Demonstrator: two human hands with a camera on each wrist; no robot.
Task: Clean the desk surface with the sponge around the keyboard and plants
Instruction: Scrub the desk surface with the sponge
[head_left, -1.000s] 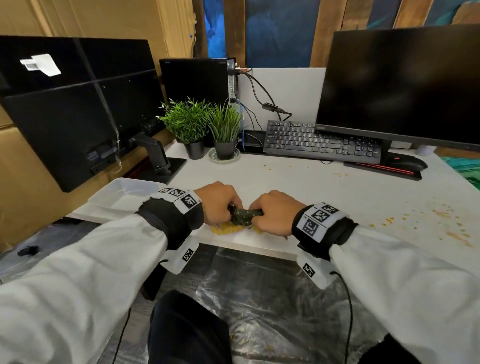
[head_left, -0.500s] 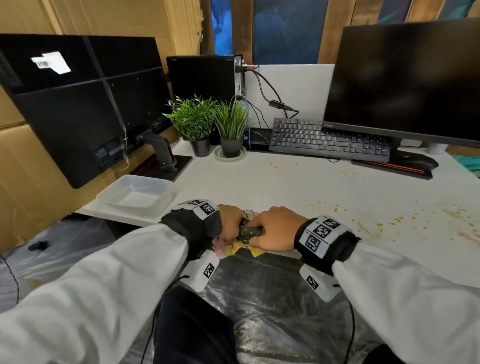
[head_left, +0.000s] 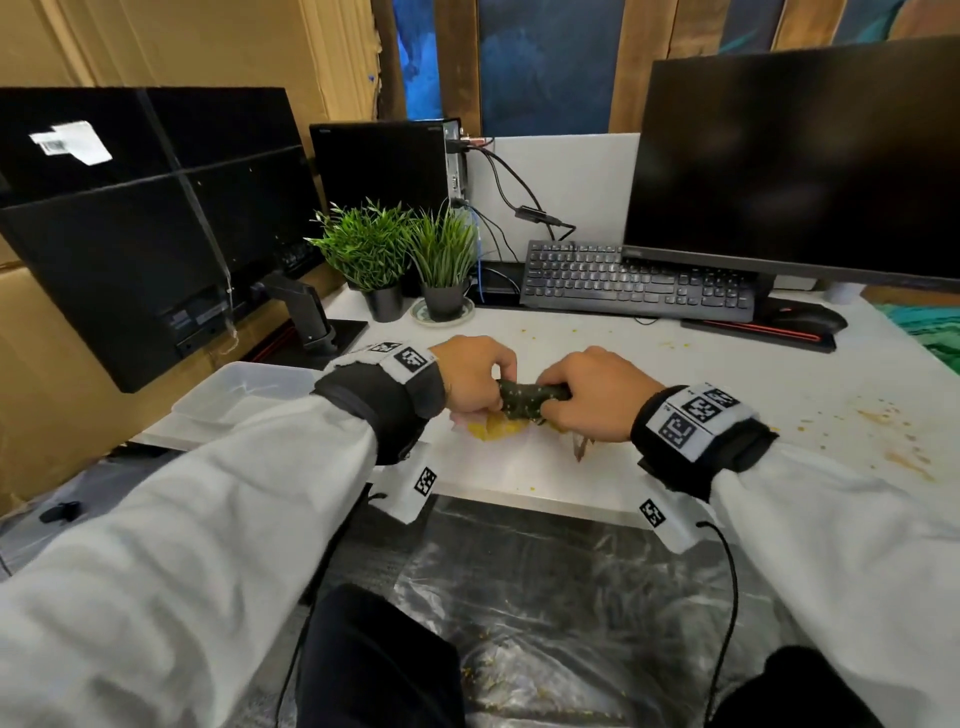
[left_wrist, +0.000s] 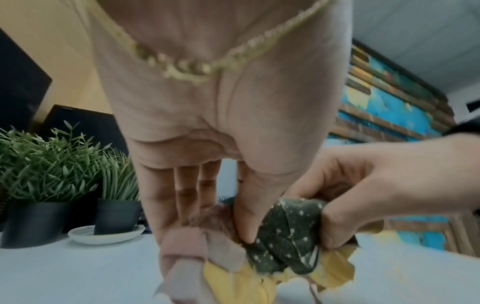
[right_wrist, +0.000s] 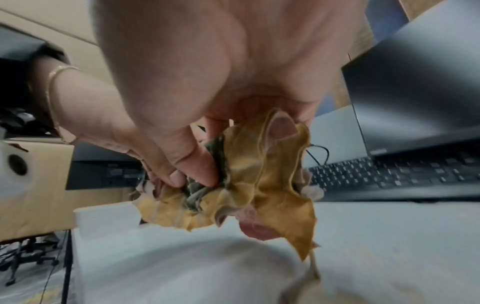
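Both hands meet over the white desk (head_left: 597, 358) near its front edge and grip one crumpled bundle of leaves. My left hand (head_left: 478, 382) pinches the left end of a dark green spotted leaf (head_left: 524, 399), and my right hand (head_left: 584, 397) curls round its right end. Yellow leaves (head_left: 493, 429) and pinkish scraps hang under the bundle. In the left wrist view the left thumb (left_wrist: 246, 222) presses the spotted leaf (left_wrist: 283, 238). Seen from the right wrist, the right hand (right_wrist: 192, 174) holds the yellow leaves (right_wrist: 262, 185). No sponge is in view.
Two potted plants (head_left: 363, 249) (head_left: 444, 254) and a black keyboard (head_left: 639, 283) stand at the back, with monitors on both sides. A clear plastic tray (head_left: 244, 389) sits left of my hands. Orange crumbs and smears (head_left: 883, 431) mark the right side. Plastic sheeting (head_left: 519, 597) covers the floor.
The hands and the leaf bundle were at the desk's front edge half a second ago; now they are further in over the desk. Both hands keep their grip.
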